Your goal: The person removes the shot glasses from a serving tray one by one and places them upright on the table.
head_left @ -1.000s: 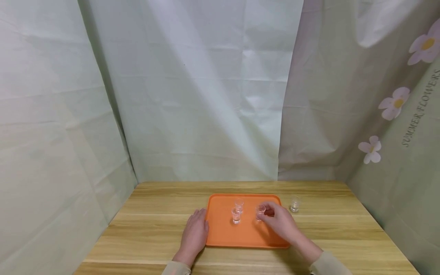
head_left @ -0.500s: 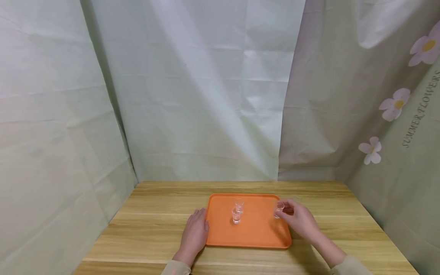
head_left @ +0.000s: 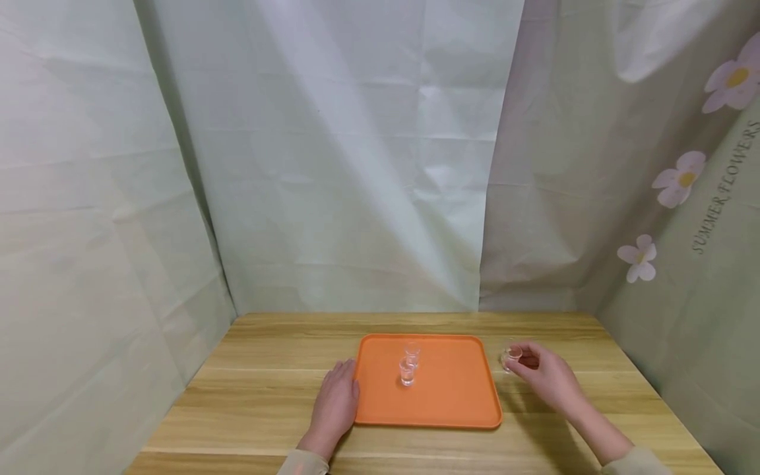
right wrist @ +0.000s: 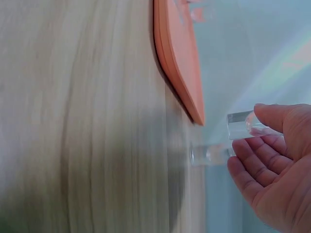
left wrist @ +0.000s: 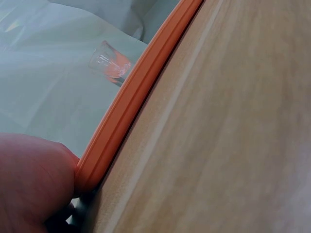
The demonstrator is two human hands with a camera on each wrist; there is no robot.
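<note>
My right hand (head_left: 552, 377) pinches a small clear shot glass (right wrist: 239, 126) between thumb and fingers, holding it above the table to the right of the orange tray (head_left: 454, 399). Behind it another shot glass (right wrist: 198, 155) stands on the table, mostly covered by the held one in the head view. Two more shot glasses stand upright on the tray, a nearer one (head_left: 406, 373) and a farther one (head_left: 412, 353), close together. My left hand (head_left: 336, 404) lies along the tray's left edge with its fingers extended, touching the rim.
The tray rests on a wooden table (head_left: 261, 389). Pale green cloth (head_left: 356, 198) hangs behind the table and on both sides, with printed flowers (head_left: 679, 179) on the right part.
My right hand has carried its shot glass rightward from over the tray, past the right rim, to beside the glass on the table. My left hand has stayed put.
</note>
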